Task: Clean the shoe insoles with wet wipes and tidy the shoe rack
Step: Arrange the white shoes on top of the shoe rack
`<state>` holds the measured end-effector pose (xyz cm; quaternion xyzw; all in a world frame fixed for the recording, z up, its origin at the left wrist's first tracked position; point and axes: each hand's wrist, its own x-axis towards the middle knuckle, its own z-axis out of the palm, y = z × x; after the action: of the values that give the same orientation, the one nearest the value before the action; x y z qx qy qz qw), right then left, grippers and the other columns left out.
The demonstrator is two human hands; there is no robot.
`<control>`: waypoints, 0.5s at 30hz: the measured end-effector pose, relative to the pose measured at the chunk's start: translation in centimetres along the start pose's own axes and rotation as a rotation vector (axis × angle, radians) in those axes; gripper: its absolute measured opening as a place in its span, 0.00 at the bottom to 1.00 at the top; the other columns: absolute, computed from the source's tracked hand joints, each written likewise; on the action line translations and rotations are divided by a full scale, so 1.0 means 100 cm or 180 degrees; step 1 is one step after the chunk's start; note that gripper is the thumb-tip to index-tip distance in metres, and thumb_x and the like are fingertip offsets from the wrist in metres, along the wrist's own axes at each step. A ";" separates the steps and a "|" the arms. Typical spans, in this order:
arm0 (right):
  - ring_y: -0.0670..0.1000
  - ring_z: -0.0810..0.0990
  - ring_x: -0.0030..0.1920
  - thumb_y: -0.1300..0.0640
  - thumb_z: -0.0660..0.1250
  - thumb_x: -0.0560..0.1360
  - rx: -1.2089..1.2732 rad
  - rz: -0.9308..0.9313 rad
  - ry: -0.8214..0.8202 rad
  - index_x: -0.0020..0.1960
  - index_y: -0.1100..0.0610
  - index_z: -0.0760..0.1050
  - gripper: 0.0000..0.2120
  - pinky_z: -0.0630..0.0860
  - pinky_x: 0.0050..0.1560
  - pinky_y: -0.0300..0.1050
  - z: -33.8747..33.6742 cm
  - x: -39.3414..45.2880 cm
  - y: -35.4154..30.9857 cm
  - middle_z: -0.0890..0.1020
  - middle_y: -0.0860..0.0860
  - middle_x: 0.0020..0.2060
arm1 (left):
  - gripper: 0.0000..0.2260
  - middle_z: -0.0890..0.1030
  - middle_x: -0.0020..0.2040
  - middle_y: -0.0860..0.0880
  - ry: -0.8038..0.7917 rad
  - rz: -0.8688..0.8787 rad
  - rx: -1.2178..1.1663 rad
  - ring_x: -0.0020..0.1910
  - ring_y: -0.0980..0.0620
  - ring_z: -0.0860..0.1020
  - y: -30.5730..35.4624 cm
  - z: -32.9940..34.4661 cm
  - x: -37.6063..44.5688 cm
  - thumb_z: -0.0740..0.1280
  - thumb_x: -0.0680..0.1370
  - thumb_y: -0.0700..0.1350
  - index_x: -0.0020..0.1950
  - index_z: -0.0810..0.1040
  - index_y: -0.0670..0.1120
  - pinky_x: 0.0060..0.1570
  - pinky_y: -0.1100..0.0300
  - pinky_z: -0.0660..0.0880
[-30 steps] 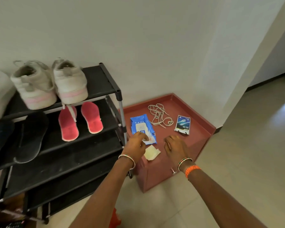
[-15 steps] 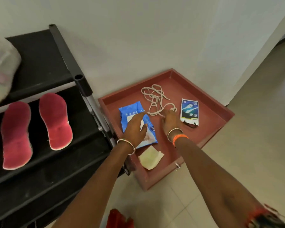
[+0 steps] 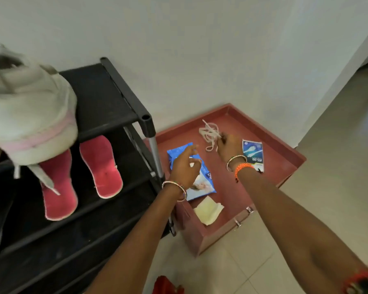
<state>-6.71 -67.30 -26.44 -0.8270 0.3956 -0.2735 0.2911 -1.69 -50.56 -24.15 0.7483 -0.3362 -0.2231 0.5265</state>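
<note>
The right hand (image 3: 228, 148) pinches a loose tangle of white shoelaces (image 3: 209, 134) over the far part of the red tray (image 3: 285, 162). The left hand (image 3: 184, 168), fingers relaxed and spread, hovers above the glossy blue wet-wipe pack (image 3: 202, 183). Two red felt-like insoles (image 3: 101, 166) lie left on the black shoe rack (image 3: 106, 107).

Black shoe rack (image 3: 106, 98) against white wall (image 3: 200, 49). My off-white sneaker (image 3: 30, 124) with pale pink stripe on top; two red-pink insoles (image 3: 100, 166) below. Brick-red tray (image 3: 285, 153): blue wipes pack (image 3: 202, 181), cream laces (image 3: 209, 133), blue-and-white packet (image 3: 253, 152), pale yellow wipe (image 3: 207, 210). Orange band (image 3: 242, 167) on my right wrist. Beige floor tiles (image 3: 338, 166).
</note>
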 end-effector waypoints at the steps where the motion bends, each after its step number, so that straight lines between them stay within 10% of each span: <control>1: 0.55 0.72 0.28 0.65 0.63 0.74 0.0112 -0.0100 0.0173 0.36 0.59 0.75 0.08 0.60 0.31 0.37 -0.019 0.002 -0.018 0.80 0.63 0.33 | 0.17 0.74 0.57 0.48 -0.0054 -0.0012 -0.0101 0.49 0.52 0.75 0.013 -0.002 -0.006 0.60 0.77 0.32 0.65 0.71 0.43 0.51 0.46 0.77; 4: 0.55 0.74 0.30 0.63 0.65 0.74 0.0325 -0.0335 0.0561 0.37 0.64 0.78 0.08 0.61 0.33 0.36 -0.070 0.011 -0.066 0.80 0.61 0.31 | 0.17 0.74 0.53 0.52 -0.0161 0.0217 -0.0160 0.50 0.51 0.75 0.049 -0.006 -0.024 0.60 0.76 0.32 0.63 0.71 0.44 0.52 0.45 0.77; 8: 0.60 0.81 0.41 0.62 0.69 0.72 0.0469 -0.0236 0.0705 0.38 0.64 0.82 0.07 0.67 0.38 0.43 -0.123 0.011 -0.107 0.83 0.62 0.35 | 0.18 0.74 0.56 0.48 -0.0119 0.0392 -0.0294 0.45 0.61 0.76 0.095 -0.022 -0.042 0.61 0.76 0.30 0.66 0.69 0.39 0.46 0.71 0.74; 15: 0.60 0.82 0.46 0.61 0.69 0.73 0.0218 0.0090 0.0496 0.44 0.64 0.83 0.07 0.75 0.45 0.44 -0.133 -0.011 -0.102 0.84 0.63 0.42 | 0.22 0.70 0.67 0.40 -0.0177 0.0163 -0.0540 0.64 0.43 0.73 0.106 -0.038 -0.062 0.62 0.78 0.33 0.71 0.64 0.42 0.61 0.49 0.73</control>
<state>-11.35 -64.66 -10.47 -0.7871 0.4192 -0.3463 0.2914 -6.06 -45.85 -13.03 0.6857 -0.3495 -0.2580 0.5840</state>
